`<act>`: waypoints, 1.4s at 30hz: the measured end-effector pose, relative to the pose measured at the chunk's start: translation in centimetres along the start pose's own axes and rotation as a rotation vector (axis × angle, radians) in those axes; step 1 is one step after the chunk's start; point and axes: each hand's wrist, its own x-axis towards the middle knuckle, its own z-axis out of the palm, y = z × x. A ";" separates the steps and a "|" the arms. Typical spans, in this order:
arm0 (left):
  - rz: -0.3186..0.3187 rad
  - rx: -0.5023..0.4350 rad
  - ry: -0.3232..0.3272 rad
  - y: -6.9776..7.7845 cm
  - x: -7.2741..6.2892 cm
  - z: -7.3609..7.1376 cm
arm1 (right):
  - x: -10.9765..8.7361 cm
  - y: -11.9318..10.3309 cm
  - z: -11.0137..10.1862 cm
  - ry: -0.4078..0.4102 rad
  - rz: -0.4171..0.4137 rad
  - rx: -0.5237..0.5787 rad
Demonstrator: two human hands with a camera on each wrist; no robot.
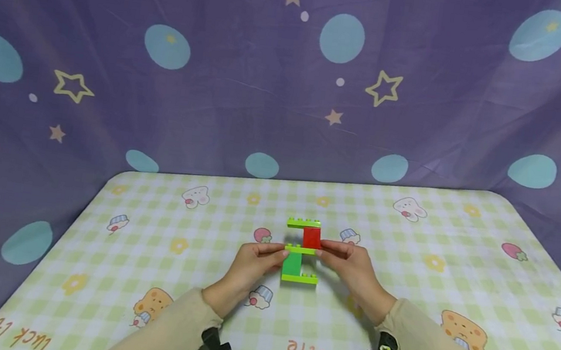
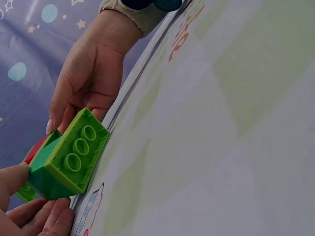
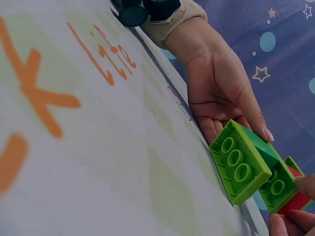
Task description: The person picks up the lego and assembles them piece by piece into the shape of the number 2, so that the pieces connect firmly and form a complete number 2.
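A stack of toy building blocks is held between both hands in the head view, in an S-like shape. It has a light green top plate (image 1: 304,223), a red block (image 1: 312,238), a light green middle plate (image 1: 301,250), a green block (image 1: 292,264) and a light green bottom plate (image 1: 298,279). My left hand (image 1: 253,263) pinches it at the green block and the middle plate's left end. At the other end, my right hand (image 1: 359,273) pinches the red block and middle plate. Both wrist views show the bottom plate's hollow underside (image 2: 78,152).
A checked tablecloth (image 1: 183,268) with printed cartoon figures covers the table. Behind it hangs a purple curtain (image 1: 225,108) with stars and ovals. Black wrist devices (image 1: 219,349) are strapped at both sleeves.
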 end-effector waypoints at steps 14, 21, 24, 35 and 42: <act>0.056 -0.018 0.030 -0.6 0.3 0.1 | 0.6 0.6 0.2 0.003 -0.027 0.032; 0.101 0.013 0.065 -0.8 0.5 0.4 | 0.7 0.8 0.4 0.019 -0.009 0.050; 0.116 0.028 0.064 -0.9 0.5 0.5 | 0.7 0.8 0.4 0.029 -0.008 0.058; 0.186 0.073 0.069 -0.9 0.6 0.5 | 0.7 1.1 0.7 0.050 -0.031 0.010; 0.188 0.086 0.062 -0.8 0.7 0.6 | 0.6 1.1 0.8 0.063 -0.025 -0.014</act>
